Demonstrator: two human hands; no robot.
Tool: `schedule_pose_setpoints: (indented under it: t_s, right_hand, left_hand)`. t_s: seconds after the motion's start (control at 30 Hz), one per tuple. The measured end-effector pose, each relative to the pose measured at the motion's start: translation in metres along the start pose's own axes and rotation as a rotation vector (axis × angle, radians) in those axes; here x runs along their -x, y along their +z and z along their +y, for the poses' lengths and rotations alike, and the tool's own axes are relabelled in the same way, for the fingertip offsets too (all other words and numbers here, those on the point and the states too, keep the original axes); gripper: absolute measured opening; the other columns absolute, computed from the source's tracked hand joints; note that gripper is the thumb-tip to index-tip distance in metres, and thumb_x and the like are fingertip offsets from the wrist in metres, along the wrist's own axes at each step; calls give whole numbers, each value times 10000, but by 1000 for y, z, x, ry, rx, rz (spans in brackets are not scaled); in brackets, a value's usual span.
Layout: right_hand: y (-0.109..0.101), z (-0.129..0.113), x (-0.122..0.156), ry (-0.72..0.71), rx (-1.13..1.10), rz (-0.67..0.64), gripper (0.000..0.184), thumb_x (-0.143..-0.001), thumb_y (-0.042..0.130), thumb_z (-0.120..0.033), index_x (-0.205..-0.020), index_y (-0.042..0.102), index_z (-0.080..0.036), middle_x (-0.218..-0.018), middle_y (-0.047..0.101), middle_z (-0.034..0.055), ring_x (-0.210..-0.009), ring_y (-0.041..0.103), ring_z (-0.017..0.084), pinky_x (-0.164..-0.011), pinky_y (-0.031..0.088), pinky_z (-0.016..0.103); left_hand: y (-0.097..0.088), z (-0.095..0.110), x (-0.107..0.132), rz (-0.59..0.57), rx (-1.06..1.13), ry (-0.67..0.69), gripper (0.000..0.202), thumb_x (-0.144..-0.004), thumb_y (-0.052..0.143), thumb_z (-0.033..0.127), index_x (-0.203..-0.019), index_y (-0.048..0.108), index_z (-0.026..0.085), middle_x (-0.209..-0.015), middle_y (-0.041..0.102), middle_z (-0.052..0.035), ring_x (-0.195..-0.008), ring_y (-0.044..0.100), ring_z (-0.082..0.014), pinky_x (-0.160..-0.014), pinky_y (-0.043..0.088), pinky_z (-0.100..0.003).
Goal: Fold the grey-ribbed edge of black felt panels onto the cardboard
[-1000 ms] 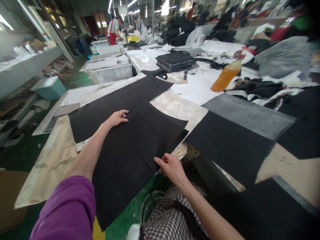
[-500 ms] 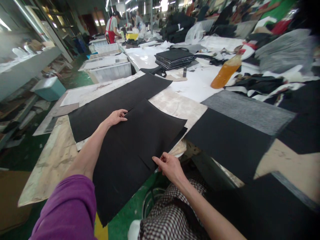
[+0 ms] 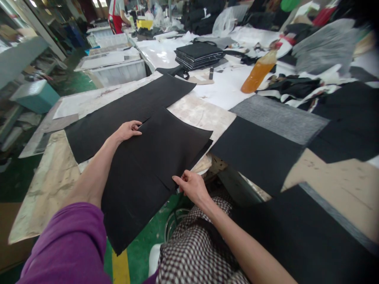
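A black felt sheet (image 3: 166, 146) lies on top of another black sheet (image 3: 130, 189) that hangs over the table's near edge. My left hand (image 3: 128, 130) rests at the top sheet's far left corner, fingers curled on its edge. My right hand (image 3: 191, 185) pinches the sheet's near corner at the table edge. A longer black strip (image 3: 118, 114) lies beyond, partly under these sheets.
More black sheets (image 3: 257, 154) and a grey one (image 3: 278, 118) lie to the right. An orange bottle (image 3: 257, 75), a stack of black pieces (image 3: 198, 55) and fabric piles sit farther back. White bins (image 3: 118, 71) stand at left. A person in a red apron (image 3: 117, 12) works far off.
My view has tipped down and the scene has slid up and left a little. Both hands keep their hold on the same corners of the top sheet.
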State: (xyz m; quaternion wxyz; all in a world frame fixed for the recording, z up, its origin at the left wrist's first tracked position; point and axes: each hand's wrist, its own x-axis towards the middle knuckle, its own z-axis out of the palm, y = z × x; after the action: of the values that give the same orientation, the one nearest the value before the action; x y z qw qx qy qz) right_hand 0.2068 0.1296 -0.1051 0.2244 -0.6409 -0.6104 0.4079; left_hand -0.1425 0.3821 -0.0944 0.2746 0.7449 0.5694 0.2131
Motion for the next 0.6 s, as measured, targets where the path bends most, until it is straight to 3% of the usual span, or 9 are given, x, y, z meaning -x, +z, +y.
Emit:
schedule_pose_setpoints:
  t_s: [0.4, 0.53, 0.6]
  right_hand:
    - [1, -5, 6, -15, 291, 67, 335, -898, 605, -500, -726, 590, -213, -665, 656, 4, -659, 609, 163, -587, 324, 255]
    - [1, -6, 7, -28, 441, 62, 401, -935, 522, -570, -807, 637, -207, -728, 683, 40, -709, 647, 200, -623, 378, 273]
    - [-4, -8, 10, -52, 490, 56, 462, -949, 475, -599, -833, 663, -194, -766, 700, 78, -736, 665, 234, -643, 414, 299]
  left_hand:
    - [2, 15, 11, 21, -190, 37, 543, -757, 738, 350, -1257, 606, 189, -859, 634, 1, -748, 579, -144, -748, 451, -291]
    - [4, 37, 21, 69, -354, 104, 597, -817, 701, 315, -1325, 515, 62, -1113, 616, -65, -956, 553, -147, -912, 424, -304]
    - [8, 60, 29, 100, -445, 173, 482, -881, 630, 287, -1265, 537, 10, -1214, 573, -93, -1082, 498, -165, -996, 379, -338]
